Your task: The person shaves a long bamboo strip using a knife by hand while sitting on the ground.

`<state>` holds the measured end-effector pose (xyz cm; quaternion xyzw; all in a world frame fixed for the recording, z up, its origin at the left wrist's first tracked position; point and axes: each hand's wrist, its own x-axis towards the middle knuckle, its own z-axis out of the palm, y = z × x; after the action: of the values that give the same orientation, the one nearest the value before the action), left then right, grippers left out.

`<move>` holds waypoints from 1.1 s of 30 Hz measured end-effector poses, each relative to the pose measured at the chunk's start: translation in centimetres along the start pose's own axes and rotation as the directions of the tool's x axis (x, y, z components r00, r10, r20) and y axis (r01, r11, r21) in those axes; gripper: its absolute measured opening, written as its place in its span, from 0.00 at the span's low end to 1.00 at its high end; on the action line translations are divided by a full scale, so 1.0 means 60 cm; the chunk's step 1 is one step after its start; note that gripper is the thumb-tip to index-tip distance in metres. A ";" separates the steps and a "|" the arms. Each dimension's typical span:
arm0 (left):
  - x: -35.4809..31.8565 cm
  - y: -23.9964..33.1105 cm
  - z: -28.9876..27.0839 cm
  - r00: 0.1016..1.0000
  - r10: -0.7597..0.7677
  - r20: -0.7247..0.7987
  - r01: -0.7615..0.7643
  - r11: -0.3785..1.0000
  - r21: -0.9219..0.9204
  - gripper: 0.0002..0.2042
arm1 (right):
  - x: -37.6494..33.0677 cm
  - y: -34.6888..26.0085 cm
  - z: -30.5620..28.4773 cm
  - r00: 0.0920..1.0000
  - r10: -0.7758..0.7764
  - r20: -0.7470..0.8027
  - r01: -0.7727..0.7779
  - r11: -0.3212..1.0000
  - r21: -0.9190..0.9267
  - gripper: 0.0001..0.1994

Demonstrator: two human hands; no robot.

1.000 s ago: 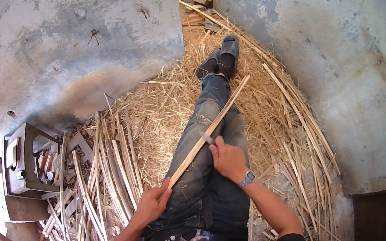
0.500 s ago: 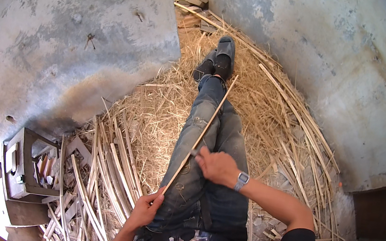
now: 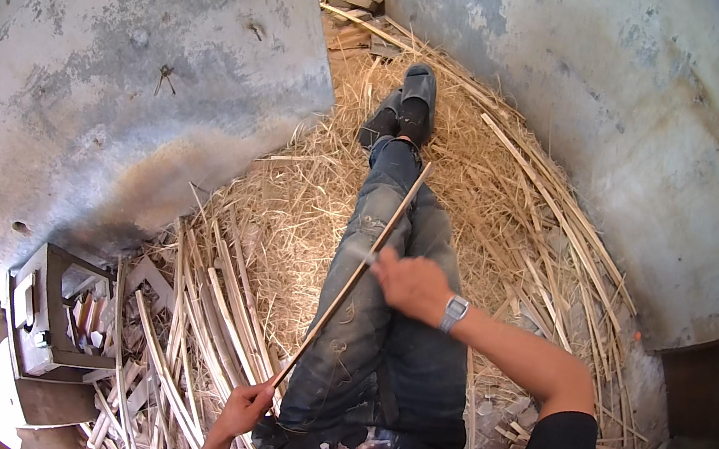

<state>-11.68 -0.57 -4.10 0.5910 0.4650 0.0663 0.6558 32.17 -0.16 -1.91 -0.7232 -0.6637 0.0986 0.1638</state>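
A long thin wooden strip (image 3: 333, 309) slants across my outstretched jeans-clad legs (image 3: 352, 335), its far tip above the shins. My left hand (image 3: 243, 408) pinches the near end, low beside my left hip. Over my thighs, my right hand (image 3: 411, 285) is closed around a small grey blade-like tool (image 3: 362, 253), blurred by motion, so its exact kind cannot be made out. The tool lies against or right beside the strip's middle. A grey watch (image 3: 455, 313) sits on my right wrist.
Straw-like shavings (image 3: 287, 214) cover the floor around my legs. Bundled wooden strips (image 3: 217, 305) lie at left, and more long strips (image 3: 566, 209) run along the right wall (image 3: 653, 129). A box-like frame (image 3: 48, 345) holding scraps stands at far left. A grey panel (image 3: 139, 80) rises upper left.
My left hand has moved down and left, drawing the strip toward me. My right hand has shifted slightly up, now farther from my left hand.
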 end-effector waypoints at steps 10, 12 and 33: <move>0.000 0.007 0.000 1.000 -0.027 -0.015 0.027 0.999 0.028 0.24 | -0.025 -0.045 -0.024 0.991 -0.043 0.126 0.040 0.999 0.028 0.17; -0.002 0.007 0.002 0.999 0.045 -0.024 -0.043 0.997 0.061 0.24 | 0.016 0.019 -0.028 0.991 0.092 -0.094 -0.101 0.990 -0.097 0.17; 0.001 -0.036 -0.066 0.979 -0.075 0.188 0.116 0.969 -0.216 0.22 | 0.026 0.054 -0.031 0.992 0.107 -0.070 -0.110 0.993 -0.038 0.17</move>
<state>-15.39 1.68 -5.43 0.4929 0.4218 0.0336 0.7602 36.00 0.98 -1.29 -0.7643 -0.6194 0.0689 0.1657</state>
